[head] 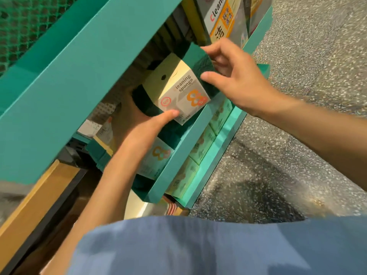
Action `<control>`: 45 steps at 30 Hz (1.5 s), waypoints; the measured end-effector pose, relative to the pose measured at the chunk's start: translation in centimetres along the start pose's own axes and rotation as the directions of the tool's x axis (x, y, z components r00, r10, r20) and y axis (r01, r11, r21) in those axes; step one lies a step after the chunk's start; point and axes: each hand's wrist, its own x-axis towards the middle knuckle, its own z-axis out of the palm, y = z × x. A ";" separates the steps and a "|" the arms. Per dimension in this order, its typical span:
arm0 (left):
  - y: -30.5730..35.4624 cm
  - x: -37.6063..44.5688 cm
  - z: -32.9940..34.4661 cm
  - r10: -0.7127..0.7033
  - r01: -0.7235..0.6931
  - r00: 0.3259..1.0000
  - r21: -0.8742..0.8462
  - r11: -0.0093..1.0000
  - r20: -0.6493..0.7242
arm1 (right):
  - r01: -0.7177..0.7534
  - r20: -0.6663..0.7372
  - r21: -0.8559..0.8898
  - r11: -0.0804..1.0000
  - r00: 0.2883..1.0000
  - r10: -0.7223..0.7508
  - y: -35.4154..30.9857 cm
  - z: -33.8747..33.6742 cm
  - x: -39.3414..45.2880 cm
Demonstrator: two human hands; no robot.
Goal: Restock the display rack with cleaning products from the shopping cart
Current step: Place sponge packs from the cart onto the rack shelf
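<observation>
A pack of cleaning sponges (179,90), yellow foam with a dark green pad and a white paper band, is tilted inside a tier of the teal display rack (65,80). My left hand (143,128) grips its lower left end, thumb on the band and fingers hidden behind. My right hand (236,76) holds the green upper right end, thumb in front and fingers over the top. More sponge packs (158,157) lie in the same tier below my left hand.
The tier's teal front lip (184,147) runs diagonally under the pack. A lower tier holds several pale green boxes (200,147). A white carton marked "Cleaning" (222,18) stands above. Speckled grey floor (297,135) lies right; a wooden edge (29,205) is at left.
</observation>
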 end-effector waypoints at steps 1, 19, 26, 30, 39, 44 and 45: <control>0.0 0.0 0.0 -0.015 0.015 1.000 -0.011 1.000 -0.016 | 0.013 -0.009 -0.013 1.000 1.000 -0.013 0.0 0.1 0.2; -1.6 2.4 1.1 0.141 -0.062 0.971 0.362 0.930 -0.194 | -0.269 -0.208 -0.555 0.787 0.961 0.181 0.9 2.2 3.2; -2.5 3.8 1.3 0.464 -0.074 0.801 0.705 0.705 -0.379 | -0.285 -0.203 -0.575 0.767 0.958 0.204 1.3 2.0 3.3; -3.1 4.5 1.6 0.486 -0.049 0.784 0.742 0.669 -0.386 | -0.262 -0.193 -0.612 0.746 0.965 0.180 1.4 2.2 2.9; -2.5 4.2 1.4 0.473 -0.051 0.793 0.731 0.680 -0.384 | -0.286 -0.193 -0.613 0.737 0.958 0.211 1.1 1.9 3.0; -1.7 1.2 1.5 0.524 -0.200 0.765 0.636 0.745 -0.373 | -0.224 -0.165 -0.698 0.681 0.975 0.152 -0.7 0.2 1.0; -1.2 0.4 1.8 0.584 -0.284 0.730 0.622 0.730 -0.353 | -0.214 -0.158 -0.725 0.655 0.977 0.143 -1.2 -0.6 0.2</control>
